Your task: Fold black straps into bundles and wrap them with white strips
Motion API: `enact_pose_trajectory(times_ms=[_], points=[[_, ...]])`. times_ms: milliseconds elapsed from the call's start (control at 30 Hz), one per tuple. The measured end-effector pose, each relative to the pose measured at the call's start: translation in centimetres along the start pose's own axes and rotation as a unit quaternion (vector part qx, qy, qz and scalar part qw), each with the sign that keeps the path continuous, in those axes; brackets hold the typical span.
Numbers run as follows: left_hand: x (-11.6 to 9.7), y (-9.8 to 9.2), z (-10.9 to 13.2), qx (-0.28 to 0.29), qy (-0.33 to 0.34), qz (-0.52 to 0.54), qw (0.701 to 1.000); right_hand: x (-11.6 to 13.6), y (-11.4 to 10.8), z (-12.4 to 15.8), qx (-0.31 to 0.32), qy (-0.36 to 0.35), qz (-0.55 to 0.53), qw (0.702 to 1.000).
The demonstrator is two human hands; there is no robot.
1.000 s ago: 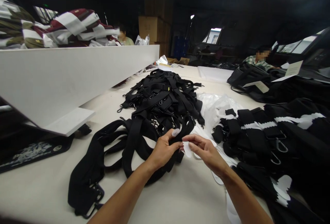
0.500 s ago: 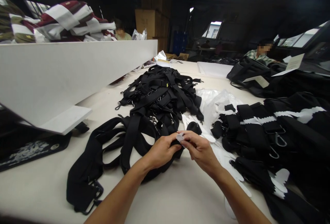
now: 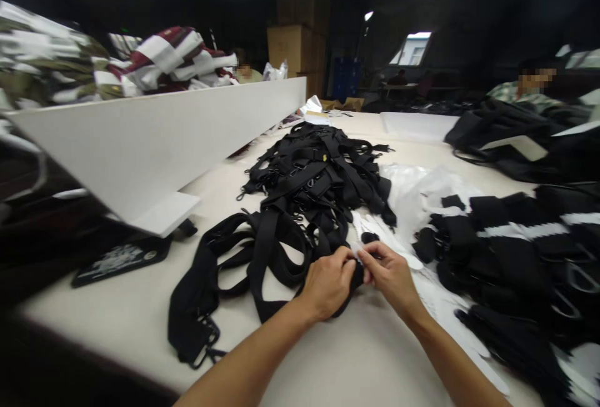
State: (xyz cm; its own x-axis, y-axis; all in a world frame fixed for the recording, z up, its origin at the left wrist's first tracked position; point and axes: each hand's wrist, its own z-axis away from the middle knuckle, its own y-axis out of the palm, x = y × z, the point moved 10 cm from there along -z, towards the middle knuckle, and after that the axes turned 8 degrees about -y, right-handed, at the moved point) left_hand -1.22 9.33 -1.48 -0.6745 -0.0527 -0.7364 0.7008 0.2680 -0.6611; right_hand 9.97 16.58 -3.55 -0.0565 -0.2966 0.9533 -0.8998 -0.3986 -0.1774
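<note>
My left hand (image 3: 329, 282) is closed, fingers curled, at a rolled black webbing strap (image 3: 355, 288) near the middle of the table. My right hand (image 3: 391, 277) meets it from the right, thumb and fingertips pinched. Between the fingertips shows a small piece of a white strip (image 3: 357, 249); both hands grip it over the strap, though the fingers hide most of it. Loops of loose black strap (image 3: 257, 257) lie left of my hands, with a metal-hooked end (image 3: 204, 338) toward the front edge. Loose white strips (image 3: 435, 307) with notched edges spread by my right forearm.
A heap of black straps with hooks (image 3: 319, 163) lies ahead. Strap bundles wrapped in white strips (image 3: 506, 251) are stacked at right, by a clear plastic bag (image 3: 417, 188). A white board (image 3: 164, 144) stands at left, with fabric goods behind. A person (image 3: 529, 88) sits at far right.
The camera view has swung left, so everything sits further right. My left hand has rolled so its back faces up more; both hands stay together at the white strip.
</note>
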Motion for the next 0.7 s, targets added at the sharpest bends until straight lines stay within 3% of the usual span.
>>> enact_pose_trajectory(times_ms=[67, 133, 233, 333, 400, 533, 700], points=[[-0.6, -0.4, 0.3, -0.030, 0.019, -0.054, 0.998, -0.5, -0.3, 0.0, -0.009, -0.003, 0.010, 1.000], [-0.7, -1.1, 0.2, -0.061, 0.023, -0.038, 0.997, -0.9, -0.3, -0.1, -0.015, -0.007, 0.025, 1.000], [-0.2, -2.3, -0.4, -0.081, 0.024, 0.121, 0.989, -0.9, 0.3, 0.1, 0.001, -0.014, 0.032, 0.999], [1.4, -2.0, -1.2, -0.045, -0.031, 0.318, 0.947, -0.3, 1.2, 0.6, 0.028, -0.014, 0.019, 0.999], [2.6, -1.0, -1.5, -0.017, -0.085, 0.392, 0.916, -0.2, 1.9, 0.9, 0.049, -0.002, -0.001, 0.999], [4.0, 0.0, -1.7, -0.021, -0.132, 0.422, 0.897, -0.6, 3.1, 0.8, 0.080, 0.028, -0.056, 0.995], [4.7, 0.3, -1.5, -0.039, -0.147, 0.414, 0.898, -0.9, 3.2, 0.4, 0.093, 0.046, -0.055, 0.993]])
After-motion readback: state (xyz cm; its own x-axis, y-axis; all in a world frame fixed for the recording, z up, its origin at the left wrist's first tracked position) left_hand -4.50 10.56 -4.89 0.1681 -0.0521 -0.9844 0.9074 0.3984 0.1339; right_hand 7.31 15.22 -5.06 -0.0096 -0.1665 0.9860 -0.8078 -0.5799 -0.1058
